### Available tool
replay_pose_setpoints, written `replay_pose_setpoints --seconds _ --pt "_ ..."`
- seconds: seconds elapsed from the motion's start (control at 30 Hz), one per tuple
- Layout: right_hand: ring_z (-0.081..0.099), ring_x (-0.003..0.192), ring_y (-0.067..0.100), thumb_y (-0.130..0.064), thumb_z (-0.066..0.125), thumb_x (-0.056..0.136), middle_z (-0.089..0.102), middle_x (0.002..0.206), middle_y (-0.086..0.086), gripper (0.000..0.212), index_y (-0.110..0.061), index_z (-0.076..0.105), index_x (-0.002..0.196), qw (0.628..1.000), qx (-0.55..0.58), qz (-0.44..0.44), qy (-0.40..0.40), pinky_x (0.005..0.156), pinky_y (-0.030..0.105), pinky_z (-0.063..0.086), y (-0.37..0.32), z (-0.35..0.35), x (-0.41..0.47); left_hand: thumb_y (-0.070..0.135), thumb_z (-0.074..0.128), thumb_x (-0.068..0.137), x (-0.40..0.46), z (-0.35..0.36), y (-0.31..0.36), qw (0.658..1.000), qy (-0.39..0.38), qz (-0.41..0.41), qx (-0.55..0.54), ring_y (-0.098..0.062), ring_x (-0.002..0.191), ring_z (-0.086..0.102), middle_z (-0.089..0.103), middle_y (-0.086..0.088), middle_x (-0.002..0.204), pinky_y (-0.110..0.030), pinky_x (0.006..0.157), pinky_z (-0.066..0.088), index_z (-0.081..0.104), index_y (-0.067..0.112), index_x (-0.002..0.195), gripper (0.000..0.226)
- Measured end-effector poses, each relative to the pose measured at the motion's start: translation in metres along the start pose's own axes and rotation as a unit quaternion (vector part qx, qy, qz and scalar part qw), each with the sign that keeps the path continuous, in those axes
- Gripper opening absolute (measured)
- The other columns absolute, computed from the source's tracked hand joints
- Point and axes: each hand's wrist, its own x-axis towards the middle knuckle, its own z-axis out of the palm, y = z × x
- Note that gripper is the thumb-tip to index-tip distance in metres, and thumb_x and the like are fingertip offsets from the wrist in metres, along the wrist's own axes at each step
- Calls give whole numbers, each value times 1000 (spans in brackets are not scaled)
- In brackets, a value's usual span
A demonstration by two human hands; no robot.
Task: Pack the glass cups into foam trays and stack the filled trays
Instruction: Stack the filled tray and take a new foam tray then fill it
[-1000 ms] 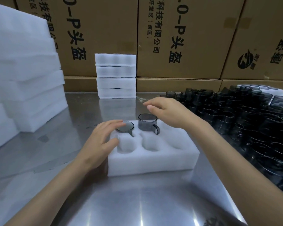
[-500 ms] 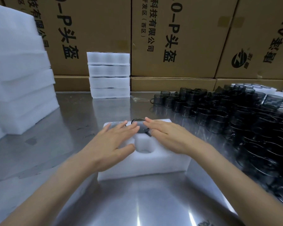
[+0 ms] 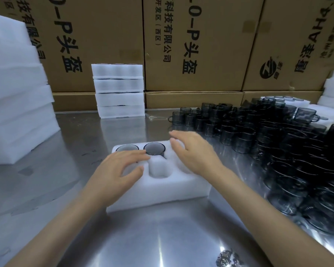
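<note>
Near the desk's (image 3: 162, 237) front edge a foam tray (image 3: 162, 191) lies, long axis left to right. Both hands rest over it with fingers loosely spread, gripping nothing: left hand (image 3: 118, 174), right hand (image 3: 193, 153). Two glass cups (image 3: 154, 148) sit upright, mouths up, in its far-left pockets. Filling is underway; next likely calls for fetching from the loose cups (image 3: 268, 143) toward the right edge. Filled trays (image 3: 120, 91) are stacked at the far edge.

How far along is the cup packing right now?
Done: four trays stacked at the back. In hand: the foam tray holds two cups in its far row; the left hand and right hand are open over it, holding nothing. Left: its other pockets and the loose cups at right.
</note>
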Motion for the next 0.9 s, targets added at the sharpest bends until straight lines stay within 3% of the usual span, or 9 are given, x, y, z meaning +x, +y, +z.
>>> replay_pose_setpoints --seconds 0.1,0.2,0.33,0.47,0.57,0.77,0.9 --pt "28 138 18 -33 40 97 34 152 -1 43 -19 48 137 990 -98 55 87 107 36 28 15 -11 3 60 37 72 -2 0 2 999 19 -10 -37 6 118 47 56 33 118 -29 104 34 65 44 101 44" --pt "16 142 29 -32 47 92 20 156 13 44 -12 50 131 955 -210 157 137 113 47 15 38 -27 5 60 36 70 -2 1 5 998 22 -18 -47 9 116 47 56 34 114 -26 102 34 66 45 97 43" --pt "0 143 38 -37 51 90 2 156 23 48 -8 48 128 912 -235 315 114 114 53 1 65 -47 8 61 37 68 -2 1 5 998 21 -23 -55 9 116 48 57 34 114 -25 100 34 66 44 96 45" --pt "-5 143 41 -43 48 92 0 156 25 58 -9 38 139 884 -233 400 63 114 54 -4 82 -58 8 60 38 67 -2 1 4 997 23 -25 -62 12 115 47 57 35 112 -23 99 33 67 44 95 43" --pt "3 142 39 -39 49 91 16 153 23 56 -9 39 138 879 -244 406 60 114 54 -2 87 -56 6 60 38 67 -2 1 4 997 20 -26 -63 11 115 47 57 34 113 -26 100 34 66 43 96 44" --pt "32 126 36 -19 59 84 42 131 18 40 -8 49 121 893 -252 340 155 112 52 14 88 -50 5 61 38 66 -2 0 5 998 18 -23 -60 10 114 47 56 33 114 -26 101 34 66 42 97 46" --pt "42 116 33 -11 62 84 53 120 14 41 -12 48 122 901 -242 306 188 97 44 31 91 -49 5 61 37 66 -2 0 7 998 16 -22 -55 10 115 47 55 35 113 -25 101 34 65 44 96 44"
